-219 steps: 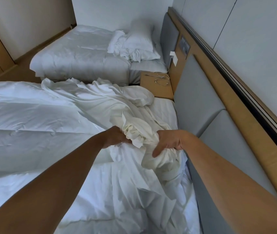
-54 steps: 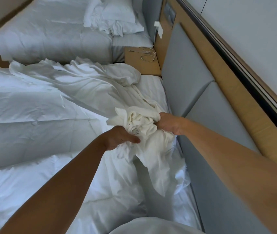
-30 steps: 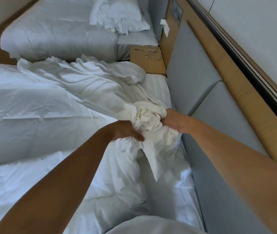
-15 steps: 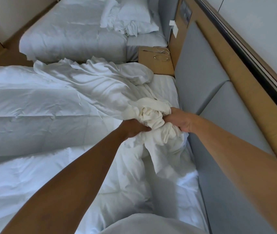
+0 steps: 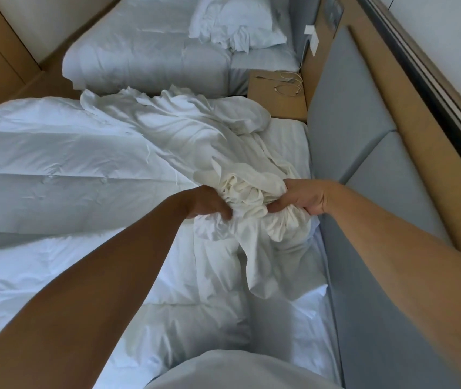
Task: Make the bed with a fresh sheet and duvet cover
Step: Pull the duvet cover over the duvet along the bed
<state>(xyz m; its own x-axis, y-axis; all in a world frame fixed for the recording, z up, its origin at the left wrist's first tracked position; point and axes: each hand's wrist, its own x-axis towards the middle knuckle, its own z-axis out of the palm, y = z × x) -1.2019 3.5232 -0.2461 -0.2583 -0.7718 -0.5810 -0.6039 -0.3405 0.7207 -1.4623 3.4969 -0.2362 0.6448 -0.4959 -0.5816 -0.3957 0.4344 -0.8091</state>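
More cover (image 5: 247, 192) is bunched than before; left hand (image 5: 209, 206) and right hand (image 5: 302, 197) each clutch it, near the right-side headboard (image 5: 347, 94).

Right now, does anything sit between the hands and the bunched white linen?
Nothing visible does. The left hand and right hand both grip the bunched linen directly, above the quilted duvet beside the grey headboard.
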